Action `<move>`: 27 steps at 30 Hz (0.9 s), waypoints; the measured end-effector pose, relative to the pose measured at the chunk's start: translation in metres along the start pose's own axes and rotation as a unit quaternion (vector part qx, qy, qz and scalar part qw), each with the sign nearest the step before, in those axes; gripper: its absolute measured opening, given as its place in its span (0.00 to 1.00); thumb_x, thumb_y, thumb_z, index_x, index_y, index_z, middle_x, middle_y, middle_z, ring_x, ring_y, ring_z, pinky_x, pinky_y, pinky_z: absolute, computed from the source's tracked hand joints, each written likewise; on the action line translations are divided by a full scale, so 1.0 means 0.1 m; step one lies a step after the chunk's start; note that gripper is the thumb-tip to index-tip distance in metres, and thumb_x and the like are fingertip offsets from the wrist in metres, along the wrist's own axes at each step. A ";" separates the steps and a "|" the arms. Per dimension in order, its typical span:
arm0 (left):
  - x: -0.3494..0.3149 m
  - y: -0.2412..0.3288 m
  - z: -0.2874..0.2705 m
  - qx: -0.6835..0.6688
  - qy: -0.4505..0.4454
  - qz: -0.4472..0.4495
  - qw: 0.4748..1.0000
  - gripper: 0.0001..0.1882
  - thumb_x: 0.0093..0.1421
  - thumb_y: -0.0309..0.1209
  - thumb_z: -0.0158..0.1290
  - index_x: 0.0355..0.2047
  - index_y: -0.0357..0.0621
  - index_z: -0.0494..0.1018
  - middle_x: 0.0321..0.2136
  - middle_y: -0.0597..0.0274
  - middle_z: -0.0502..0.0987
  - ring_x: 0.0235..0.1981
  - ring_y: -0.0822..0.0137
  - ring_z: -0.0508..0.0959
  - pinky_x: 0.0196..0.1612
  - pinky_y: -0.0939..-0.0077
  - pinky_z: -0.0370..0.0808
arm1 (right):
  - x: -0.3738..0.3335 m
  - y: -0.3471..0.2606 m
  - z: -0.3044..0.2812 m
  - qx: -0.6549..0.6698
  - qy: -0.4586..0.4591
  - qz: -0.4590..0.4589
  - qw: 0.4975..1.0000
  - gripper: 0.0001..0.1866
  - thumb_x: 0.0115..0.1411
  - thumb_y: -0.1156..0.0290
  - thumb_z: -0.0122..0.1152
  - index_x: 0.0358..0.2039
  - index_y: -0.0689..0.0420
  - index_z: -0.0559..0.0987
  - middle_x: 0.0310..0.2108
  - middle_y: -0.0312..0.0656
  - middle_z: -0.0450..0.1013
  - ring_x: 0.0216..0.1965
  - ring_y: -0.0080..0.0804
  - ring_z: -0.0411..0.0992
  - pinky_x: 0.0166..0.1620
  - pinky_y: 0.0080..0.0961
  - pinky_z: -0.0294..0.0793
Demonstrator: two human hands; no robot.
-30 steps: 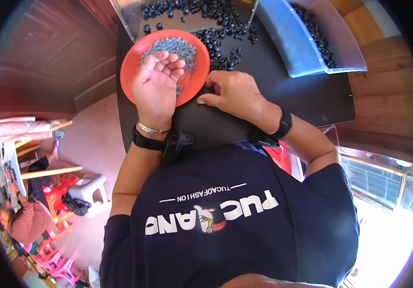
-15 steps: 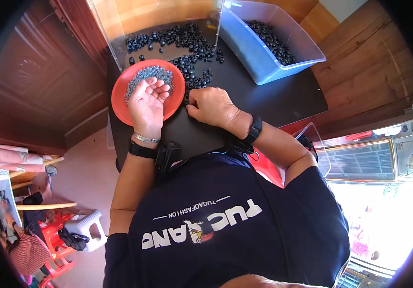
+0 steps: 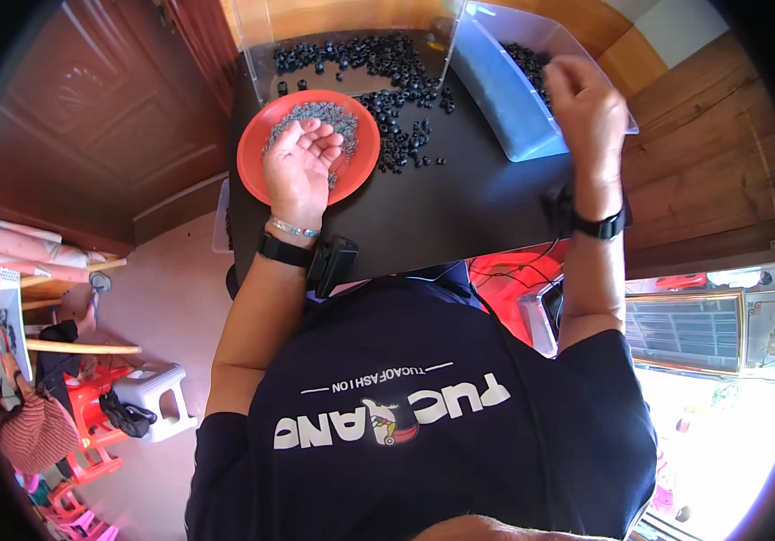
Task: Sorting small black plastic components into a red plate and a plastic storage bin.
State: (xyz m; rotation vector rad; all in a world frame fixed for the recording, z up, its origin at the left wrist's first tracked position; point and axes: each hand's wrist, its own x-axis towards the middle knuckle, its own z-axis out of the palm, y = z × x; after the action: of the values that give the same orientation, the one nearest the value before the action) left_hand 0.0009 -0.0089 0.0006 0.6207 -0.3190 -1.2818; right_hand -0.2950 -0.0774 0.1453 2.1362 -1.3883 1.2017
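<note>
My left hand (image 3: 299, 169) is palm up over the orange-red plate (image 3: 256, 167). Its fingers are half curled, with the thumb drawn against the index finger; anything held there is too small to make out. Small grey metal-looking pieces (image 3: 338, 122) are heaped on that plate. My right hand (image 3: 588, 117) is raised at the near right rim of the translucent blue-tinted bin (image 3: 504, 117), its thumb and fingers closed together, slightly blurred. What it pinches, if anything, cannot be seen. Small black knob-like parts (image 3: 522, 63) fill part of the bin.
More black parts (image 3: 392, 113) lie scattered on the dark table (image 3: 459, 203), right of the plate and inside a clear open container (image 3: 252, 54) at the back. Wood panelling (image 3: 689, 153) stands to the right. Stools (image 3: 166, 397) are on the floor at left.
My right hand has moved right, from the black parts beside the plate to the bin's rim. My left hand keeps its pose over the plate. The whole view has shifted slightly.
</note>
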 end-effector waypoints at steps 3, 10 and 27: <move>0.02 0.01 -0.04 -0.004 -0.009 0.002 1.000 0.13 0.64 0.38 0.45 0.32 0.41 0.71 0.29 0.58 0.76 0.31 0.62 0.76 0.38 0.70 0.72 | 0.15 0.00 0.04 0.022 0.053 -0.028 0.998 0.08 0.56 0.69 0.63 0.35 0.57 0.81 0.29 0.41 0.78 0.31 0.26 0.77 0.36 0.21 0.75; 0.04 0.01 -0.07 0.004 -0.009 0.003 1.000 0.13 0.63 0.38 0.45 0.32 0.41 0.71 0.29 0.59 0.76 0.31 0.63 0.77 0.37 0.71 0.72 | -0.26 -0.42 0.77 0.197 -0.202 -0.084 0.956 0.07 0.55 0.71 0.63 0.34 0.56 0.81 0.30 0.41 0.77 0.29 0.32 0.76 0.34 0.24 0.74; 0.02 0.01 -0.05 0.035 -0.007 -0.003 0.999 0.12 0.63 0.37 0.45 0.32 0.41 0.71 0.28 0.59 0.76 0.29 0.64 0.77 0.34 0.74 0.72 | -0.37 -0.59 1.50 0.085 -0.416 -0.118 0.897 0.10 0.51 0.62 0.58 0.31 0.53 0.81 0.32 0.45 0.77 0.37 0.45 0.75 0.41 0.37 0.75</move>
State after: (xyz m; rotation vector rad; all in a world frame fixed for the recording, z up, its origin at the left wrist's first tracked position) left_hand 0.0052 -0.0096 -0.0033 0.6724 -0.3758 -1.2862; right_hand -0.1797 -0.1255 0.0373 3.0229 -1.2510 0.2911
